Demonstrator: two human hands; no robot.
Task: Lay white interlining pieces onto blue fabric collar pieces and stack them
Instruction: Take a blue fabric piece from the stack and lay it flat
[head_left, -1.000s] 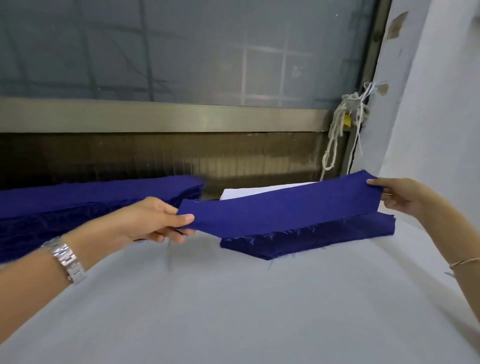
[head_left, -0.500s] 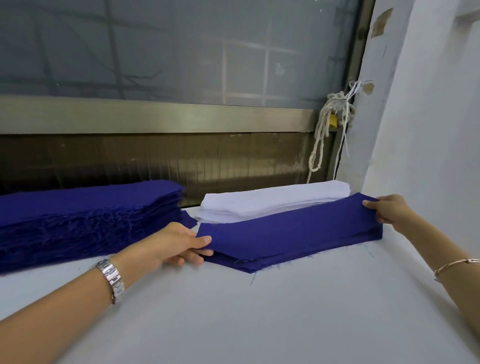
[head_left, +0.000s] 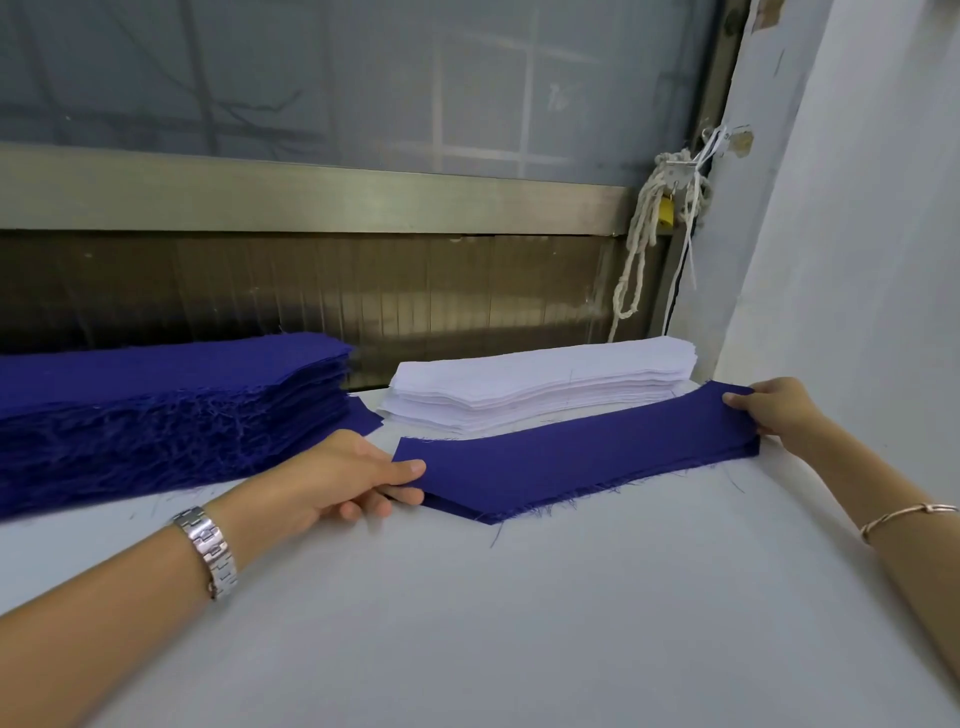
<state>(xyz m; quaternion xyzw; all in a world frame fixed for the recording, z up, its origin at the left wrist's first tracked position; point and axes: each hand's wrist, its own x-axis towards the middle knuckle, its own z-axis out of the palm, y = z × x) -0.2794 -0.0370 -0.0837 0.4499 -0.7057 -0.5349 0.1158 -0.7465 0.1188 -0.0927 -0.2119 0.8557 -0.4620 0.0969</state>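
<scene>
blue stack (head_left: 156, 405): left end cropped | window (head_left: 363, 78): view beyond blurred

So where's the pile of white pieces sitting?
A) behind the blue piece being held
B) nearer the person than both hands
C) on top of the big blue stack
A: the white pile lies just behind the blue collar piece, which the left hand and right hand hold at its ends.

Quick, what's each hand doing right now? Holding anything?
Left hand: closed, pinching the left end of the top blue collar piece.
Right hand: closed, pinching the same piece's right end.
</scene>
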